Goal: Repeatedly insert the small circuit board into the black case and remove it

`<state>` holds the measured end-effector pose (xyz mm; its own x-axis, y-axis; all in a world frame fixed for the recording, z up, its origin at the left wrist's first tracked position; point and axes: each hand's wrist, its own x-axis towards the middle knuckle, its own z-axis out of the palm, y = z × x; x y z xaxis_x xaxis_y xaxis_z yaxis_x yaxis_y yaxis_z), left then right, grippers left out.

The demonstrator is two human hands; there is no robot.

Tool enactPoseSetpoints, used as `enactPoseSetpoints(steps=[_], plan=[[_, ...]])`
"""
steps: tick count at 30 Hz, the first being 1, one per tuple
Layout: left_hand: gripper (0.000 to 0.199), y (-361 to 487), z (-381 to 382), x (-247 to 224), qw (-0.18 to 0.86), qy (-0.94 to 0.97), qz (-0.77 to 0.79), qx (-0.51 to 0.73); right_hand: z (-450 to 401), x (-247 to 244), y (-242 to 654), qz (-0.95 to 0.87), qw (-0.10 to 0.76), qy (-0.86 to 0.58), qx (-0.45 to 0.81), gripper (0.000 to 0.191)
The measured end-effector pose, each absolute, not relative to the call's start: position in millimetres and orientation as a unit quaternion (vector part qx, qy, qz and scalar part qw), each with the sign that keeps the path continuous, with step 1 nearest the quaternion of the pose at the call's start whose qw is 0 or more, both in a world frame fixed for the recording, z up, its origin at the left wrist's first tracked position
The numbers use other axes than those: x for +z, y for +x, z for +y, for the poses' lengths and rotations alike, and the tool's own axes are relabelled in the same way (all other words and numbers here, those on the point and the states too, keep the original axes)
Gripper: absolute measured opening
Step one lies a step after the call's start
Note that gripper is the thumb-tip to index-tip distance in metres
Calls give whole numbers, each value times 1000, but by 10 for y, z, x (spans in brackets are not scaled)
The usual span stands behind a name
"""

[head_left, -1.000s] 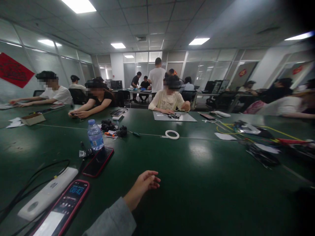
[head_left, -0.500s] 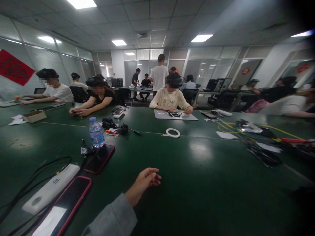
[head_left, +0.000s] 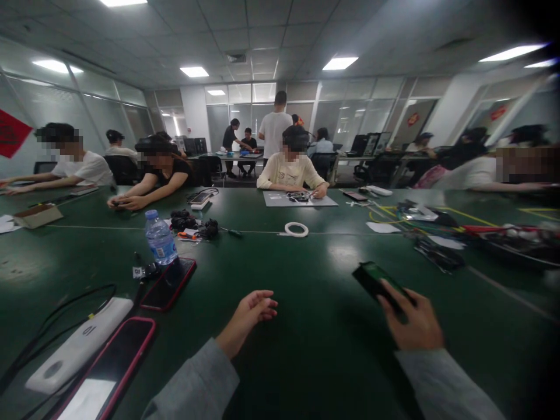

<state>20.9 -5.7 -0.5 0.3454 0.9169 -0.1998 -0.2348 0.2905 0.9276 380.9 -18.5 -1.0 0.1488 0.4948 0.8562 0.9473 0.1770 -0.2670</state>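
Observation:
My left hand (head_left: pixel 250 318) hovers over the green table (head_left: pixel 306 356), its fingers loosely bent and apart with nothing in them. To the right, my right hand (head_left: pixel 413 318) grips a dark, flat rectangular object (head_left: pixel 367 279) with a shiny greenish upper face, tilted above the tabletop; its exact kind does not show. Left of my left hand lie two phones with red-pink edges, a nearer one (head_left: pixel 120 350) with a white patch and a farther one (head_left: pixel 168 286). Beside them is a white power bank (head_left: pixel 81 344) with cables.
A water bottle (head_left: pixel 160 238) stands behind the phones, near black cables (head_left: pixel 192 224). A roll of white tape (head_left: pixel 296 229) lies mid-table. Cables and tools (head_left: pixel 437 251) crowd the right side. Across the table, a co-worker (head_left: pixel 291 169) handles parts on a grey mat (head_left: pixel 271 199).
My right hand has come into view from the right, holding the dark rectangular object. The view has turned slightly right. My left hand keeps its loose pose.

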Motion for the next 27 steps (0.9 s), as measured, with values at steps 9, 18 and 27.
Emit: enactPoseSetpoints(steps=[9,18,27], plan=[[51,292,-192,176,724,357,293,512,-246,-78,1672,-764,469,-425,-122,41],[42,274,-111,43,701,290,327,563,-221,-159,1577,-731,509,-451,-42,40],[70,262,-92,25,678,324,333,569,-219,-174,1582,-747,483,-455,-39,29]])
